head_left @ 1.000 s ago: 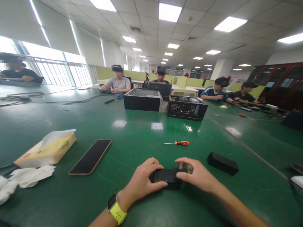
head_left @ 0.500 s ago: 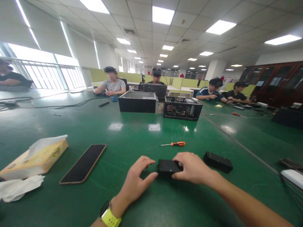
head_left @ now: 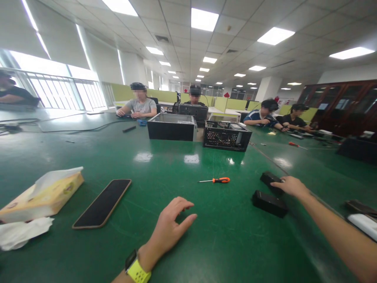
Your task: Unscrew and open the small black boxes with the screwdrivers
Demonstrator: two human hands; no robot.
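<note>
My left hand [head_left: 172,227] rests on the green table [head_left: 224,236] with its fingers curved and apart, holding nothing; a yellow watch [head_left: 136,270] is on its wrist. My right hand [head_left: 290,185] reaches out to the right and grips the end of a small black box [head_left: 269,179], which touches the tabletop. A second black box [head_left: 269,203] lies just in front of it. An orange-handled screwdriver [head_left: 217,180] lies between my hands, farther back.
A dark phone [head_left: 103,202], a tissue box [head_left: 41,193] and crumpled tissue [head_left: 22,232] lie at the left. Two open computer cases [head_left: 171,126] [head_left: 226,135] stand mid-table. Several people sit at the far side. White and dark objects [head_left: 363,220] lie at the right edge.
My right hand carried the small black box from in front of me to the right, behind the second box. My left hand let go and stayed put.
</note>
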